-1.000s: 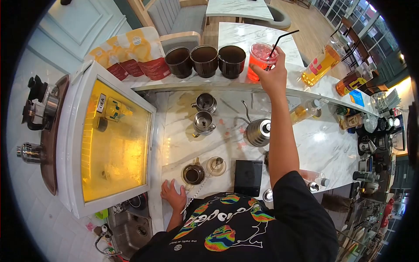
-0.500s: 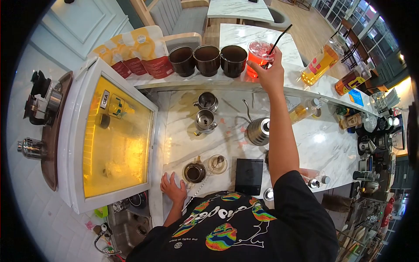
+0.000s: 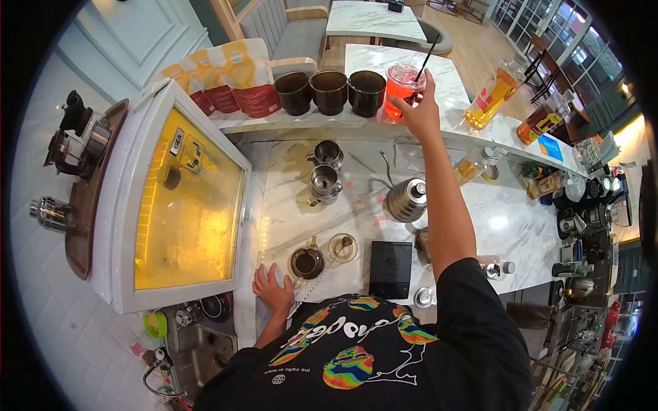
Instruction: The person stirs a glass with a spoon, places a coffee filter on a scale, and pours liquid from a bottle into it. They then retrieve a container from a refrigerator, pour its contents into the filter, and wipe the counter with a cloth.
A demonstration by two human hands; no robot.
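My right hand [image 3: 421, 113] reaches to the raised ledge, its fingers wrapped round a clear plastic cup of red drink [image 3: 401, 90]. A black straw [image 3: 428, 57] slants up out of the cup. Just left of it on the ledge stands a row of three dark cups [image 3: 367, 94]. My left hand [image 3: 274, 290] lies on the counter with fingers spread and nothing in it. Close beside that hand sits a glass server with dark coffee [image 3: 306, 263]. A small round glass dish [image 3: 343, 248] with a spoon is next to the server.
A gooseneck kettle [image 3: 407, 200], two metal cups [image 3: 325, 183] and a black scale [image 3: 391, 270] stand on the marble counter [image 3: 288, 226]. A yellow-lit display fridge [image 3: 192, 212] borders the left side. Bottles [image 3: 495, 96] and coffee bags [image 3: 253, 79] line the ledge.
The view has shifted slightly. My right hand still holds the cup at nearly the same spot on the ledge, and my left hand stays resting on the counter.
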